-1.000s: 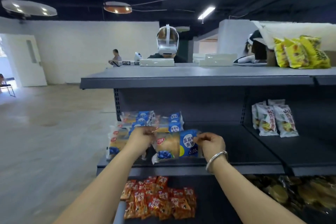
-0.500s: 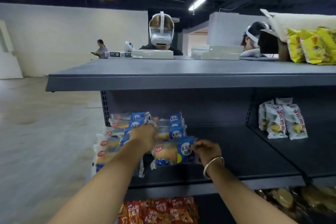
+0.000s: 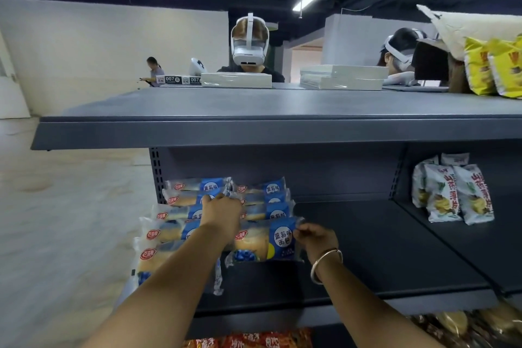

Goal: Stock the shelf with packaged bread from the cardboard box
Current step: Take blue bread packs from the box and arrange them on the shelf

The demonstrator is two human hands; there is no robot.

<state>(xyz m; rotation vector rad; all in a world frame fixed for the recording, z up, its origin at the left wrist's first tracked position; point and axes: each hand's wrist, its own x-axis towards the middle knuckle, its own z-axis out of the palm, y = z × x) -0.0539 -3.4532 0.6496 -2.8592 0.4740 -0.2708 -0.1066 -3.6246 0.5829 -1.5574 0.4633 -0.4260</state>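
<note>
Your right hand (image 3: 315, 238) pinches the right end of a blueberry bread pack (image 3: 264, 240), which stands at the front of the second row on the middle shelf (image 3: 367, 257). Your left hand (image 3: 223, 210) reaches over the stacked bread packs (image 3: 180, 215) at the shelf's left end, fingers curled on a wrapper edge. White snack bags (image 3: 452, 189) sit in the next bay, well apart.

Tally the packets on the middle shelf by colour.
Blue clear-plastic bread packets: 9, the front one pinched by the right hand.
White snack packets with green and yellow print: 4 showing.
Total: 13.
</note>
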